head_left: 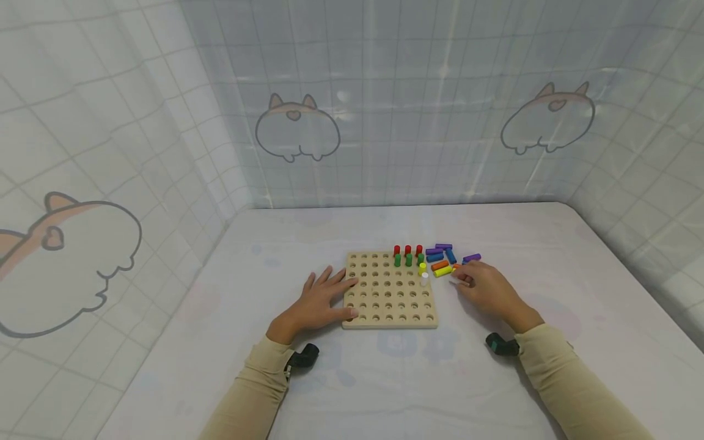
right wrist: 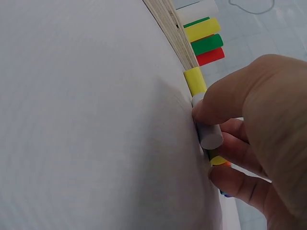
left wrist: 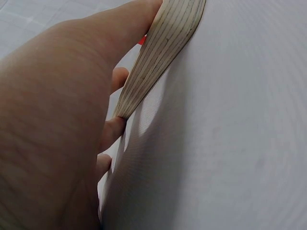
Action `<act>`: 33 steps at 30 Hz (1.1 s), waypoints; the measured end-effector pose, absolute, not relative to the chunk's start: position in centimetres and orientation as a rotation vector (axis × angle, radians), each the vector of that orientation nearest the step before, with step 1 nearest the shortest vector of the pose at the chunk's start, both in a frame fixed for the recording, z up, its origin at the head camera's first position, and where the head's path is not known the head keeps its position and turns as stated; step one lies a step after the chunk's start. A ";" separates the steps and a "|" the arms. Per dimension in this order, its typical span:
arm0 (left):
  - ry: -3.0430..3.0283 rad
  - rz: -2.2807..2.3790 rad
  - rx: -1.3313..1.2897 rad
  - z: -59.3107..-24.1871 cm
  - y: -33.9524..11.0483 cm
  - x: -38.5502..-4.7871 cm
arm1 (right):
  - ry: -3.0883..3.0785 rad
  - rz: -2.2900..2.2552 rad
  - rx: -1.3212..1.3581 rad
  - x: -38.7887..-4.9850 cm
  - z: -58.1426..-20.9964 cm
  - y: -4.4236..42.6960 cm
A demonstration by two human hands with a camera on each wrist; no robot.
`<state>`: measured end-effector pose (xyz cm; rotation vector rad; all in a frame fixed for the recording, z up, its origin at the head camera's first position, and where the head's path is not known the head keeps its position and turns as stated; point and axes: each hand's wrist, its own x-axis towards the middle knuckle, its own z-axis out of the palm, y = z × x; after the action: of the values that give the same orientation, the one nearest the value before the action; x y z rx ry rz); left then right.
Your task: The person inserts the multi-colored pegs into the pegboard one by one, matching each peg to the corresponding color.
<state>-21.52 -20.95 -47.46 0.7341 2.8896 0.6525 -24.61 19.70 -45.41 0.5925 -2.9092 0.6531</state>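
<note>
A wooden pegboard (head_left: 387,299) with rows of holes lies on the table. My left hand (head_left: 319,304) rests spread at its left side, the thumb and a finger over the edge; the left wrist view shows the board's layered side (left wrist: 160,52). At the board's far right stand several red pegs (head_left: 407,250) and green pegs (head_left: 409,261), with one yellow peg (head_left: 422,269) and one white peg (head_left: 425,279). Right of the board my right hand (head_left: 489,290) pinches a loose white peg (right wrist: 211,136) between thumb and finger, low at the tabletop.
Beside the board's far right corner lie loose pegs: purple (head_left: 472,258), blue (head_left: 451,255), orange (head_left: 440,266) and yellow (head_left: 442,272). A white cloth covers the table (head_left: 385,379). A tile-patterned curtain (head_left: 412,165) hangs behind and at both sides.
</note>
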 end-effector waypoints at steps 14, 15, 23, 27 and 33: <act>2.893 0.658 0.741 -47.4 -20.9 -21.6 | -2.801 1.078 0.460 -24.9 -45.7 19.4; 2.895 0.655 0.742 -47.4 -20.9 -21.6 | -2.801 1.117 0.437 -24.9 -45.6 19.4; 2.880 0.642 0.739 -47.6 -20.8 -21.3 | -2.750 1.466 0.426 -25.5 -45.1 18.7; 2.897 0.664 0.744 -47.6 -20.9 -21.4 | -2.726 1.563 0.419 -25.8 -44.9 18.3; 2.886 0.651 0.728 -47.4 -21.0 -21.6 | -2.653 1.700 0.412 -26.7 -44.3 17.7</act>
<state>-21.65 -20.95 -47.43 0.7281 2.8857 0.6509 -26.68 17.74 -44.32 0.4116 -2.6529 1.6995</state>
